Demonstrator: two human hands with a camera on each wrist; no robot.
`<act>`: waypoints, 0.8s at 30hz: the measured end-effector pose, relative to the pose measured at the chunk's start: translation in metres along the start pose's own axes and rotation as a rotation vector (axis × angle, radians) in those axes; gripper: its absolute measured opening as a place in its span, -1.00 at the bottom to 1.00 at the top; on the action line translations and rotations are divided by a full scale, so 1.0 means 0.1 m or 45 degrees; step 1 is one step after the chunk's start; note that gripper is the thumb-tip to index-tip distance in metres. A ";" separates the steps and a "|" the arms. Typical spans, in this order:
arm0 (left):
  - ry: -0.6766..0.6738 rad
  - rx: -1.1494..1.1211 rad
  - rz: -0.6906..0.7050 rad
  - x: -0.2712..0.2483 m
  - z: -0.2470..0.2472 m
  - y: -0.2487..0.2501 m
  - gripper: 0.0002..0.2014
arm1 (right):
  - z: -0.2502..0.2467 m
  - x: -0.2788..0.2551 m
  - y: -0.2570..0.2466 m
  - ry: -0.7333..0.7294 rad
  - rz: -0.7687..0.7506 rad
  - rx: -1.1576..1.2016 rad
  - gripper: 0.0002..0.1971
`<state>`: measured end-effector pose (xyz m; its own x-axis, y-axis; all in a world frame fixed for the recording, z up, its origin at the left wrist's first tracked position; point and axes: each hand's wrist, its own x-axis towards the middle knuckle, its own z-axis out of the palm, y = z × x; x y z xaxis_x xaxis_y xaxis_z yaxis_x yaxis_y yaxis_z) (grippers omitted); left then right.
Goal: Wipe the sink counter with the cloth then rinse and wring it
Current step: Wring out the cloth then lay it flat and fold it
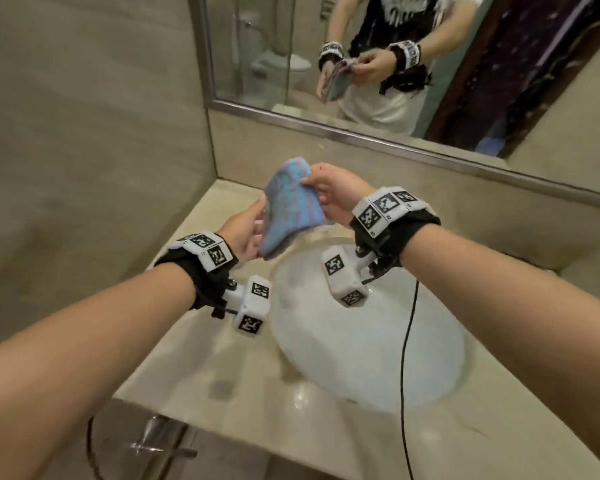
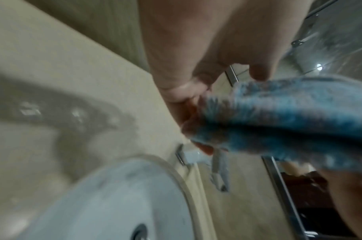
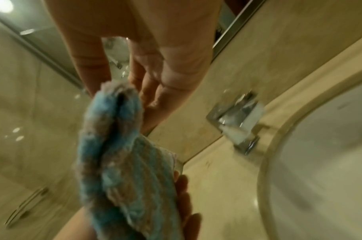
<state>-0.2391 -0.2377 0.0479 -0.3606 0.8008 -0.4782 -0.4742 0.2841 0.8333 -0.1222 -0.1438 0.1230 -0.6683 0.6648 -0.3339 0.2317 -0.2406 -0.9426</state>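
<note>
A folded blue and pink striped cloth (image 1: 289,206) is held up in the air over the back left rim of the white sink basin (image 1: 368,344). My left hand (image 1: 248,225) grips its lower left edge, with fingers curled under the cloth (image 2: 282,116). My right hand (image 1: 329,192) pinches the upper right corner between thumb and fingers; in the right wrist view the cloth (image 3: 122,162) hangs down from that pinch. Below lies the beige stone counter (image 1: 229,382), glossy near its front edge.
A chrome wall-mounted faucet (image 3: 236,120) sits behind the basin, hidden by my hands in the head view. A mirror (image 1: 395,64) runs along the back wall. A tiled wall closes the left side. A black cable (image 1: 407,358) hangs from my right wrist across the basin.
</note>
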 end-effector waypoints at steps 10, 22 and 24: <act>-0.151 0.291 0.226 0.37 1.90 0.10 -0.71 | -2.15 -0.52 0.00 0.457 0.024 0.153 -0.75; -0.442 0.514 0.122 0.72 3.87 -0.69 -0.66 | -4.08 -1.21 0.78 0.933 0.172 0.085 -0.69; -0.450 0.604 0.112 0.77 4.09 -0.77 -0.62 | -4.26 -1.26 0.85 0.990 0.199 0.121 -0.72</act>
<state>0.0979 0.0183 0.0605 -0.0547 0.9358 -0.3482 -0.0150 0.3479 0.9374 0.2831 0.0536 0.0818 0.0598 0.9126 -0.4044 0.1972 -0.4079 -0.8915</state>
